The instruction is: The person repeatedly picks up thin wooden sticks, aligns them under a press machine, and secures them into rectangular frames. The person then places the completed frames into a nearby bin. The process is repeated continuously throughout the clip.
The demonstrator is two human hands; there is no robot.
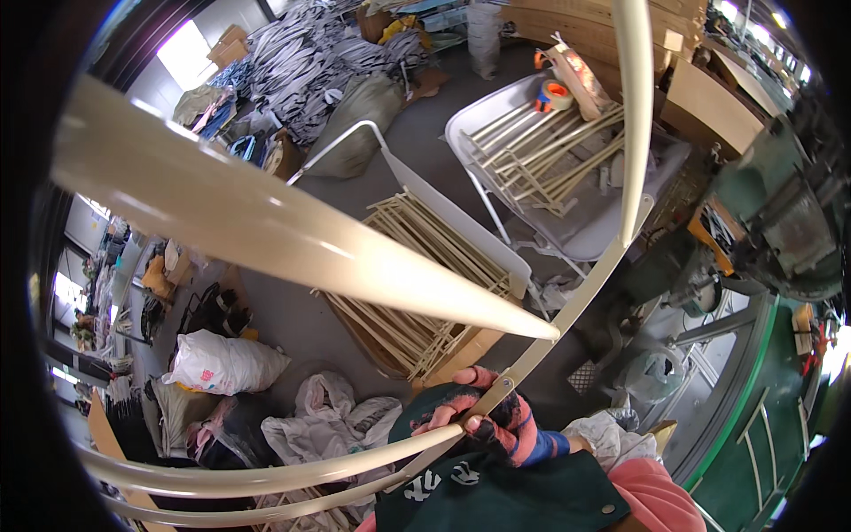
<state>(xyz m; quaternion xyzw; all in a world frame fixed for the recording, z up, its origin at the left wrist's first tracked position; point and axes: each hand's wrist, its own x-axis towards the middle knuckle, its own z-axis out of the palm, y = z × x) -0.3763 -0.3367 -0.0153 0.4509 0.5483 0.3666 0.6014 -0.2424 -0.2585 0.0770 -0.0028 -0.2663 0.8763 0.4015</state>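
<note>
- Nearest the camera, a thick cream tube (266, 239) reaches in from the left and meets the flat bar (589, 288) partway along.
- The right hand (510, 430) is closed on the flat bar near its lower part, fingers wrapped and thumb against it; no left hand can be made out.
- Judging by the joints, the frame looks largely put together: another tube (636, 106) rises from the flat bar's upper end, and a rivet (507, 383) shows just above the hand.
- A curved tube (266, 479) ends at the hand, which covers that joint, so whether it is fastened is unclear.
- Left of the flat bar, loose rods (434, 230) lie unjoined, partly hidden by the thick tube.
- Above the bar, a white tray (461, 129) holds more rods and a tape roll (556, 96).
- Far left of it sits a white sack (222, 363); right, green machinery (780, 204).
</note>
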